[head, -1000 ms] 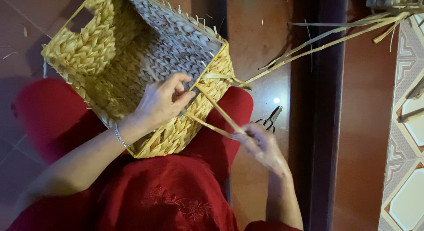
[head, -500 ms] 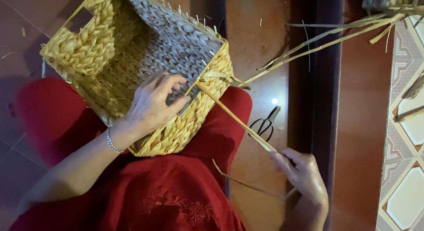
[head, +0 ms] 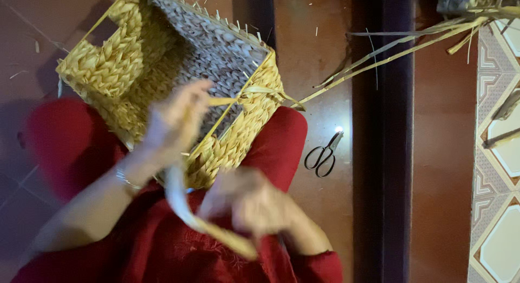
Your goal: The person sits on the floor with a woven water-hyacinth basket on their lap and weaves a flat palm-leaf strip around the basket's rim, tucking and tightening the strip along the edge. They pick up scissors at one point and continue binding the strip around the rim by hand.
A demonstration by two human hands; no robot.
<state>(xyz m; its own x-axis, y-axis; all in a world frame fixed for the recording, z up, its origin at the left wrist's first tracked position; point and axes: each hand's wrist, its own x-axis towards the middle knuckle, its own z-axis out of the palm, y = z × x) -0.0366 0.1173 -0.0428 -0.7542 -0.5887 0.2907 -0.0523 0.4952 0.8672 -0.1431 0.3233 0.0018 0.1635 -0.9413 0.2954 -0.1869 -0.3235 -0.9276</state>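
A square basket woven of golden-yellow straw braid [head: 162, 93], with a paler grey-beige woven base, rests tilted on the lap of a person dressed in red cloth [head: 135, 250]. The basket's open mouth faces toward the left of the view and its base faces up and to the right.

The left hand [head: 176, 123] is raised in front of the basket, over the near corner, and is blurred. Its fingers are curled around a flat pale straw strand [head: 189, 218] that runs from the basket's near edge down past the wrist; a thin bracelet [head: 125, 178] sits on that wrist.

The right hand [head: 254, 204] is just below the basket's near corner, over the lap. It too is blurred. Its fingers look closed on the lower stretch of the same strand, whose yellow end sticks out below the hand, though the exact grip cannot be told through the blur.

To the right of the basket, on the reddish-brown tiled floor [head: 319, 72], lies a pair of dark metal scissors [head: 323, 154], well apart from both hands. Further right of the basket, long loose straw stalks [head: 401, 47] stretch across the floor toward the upper corner.
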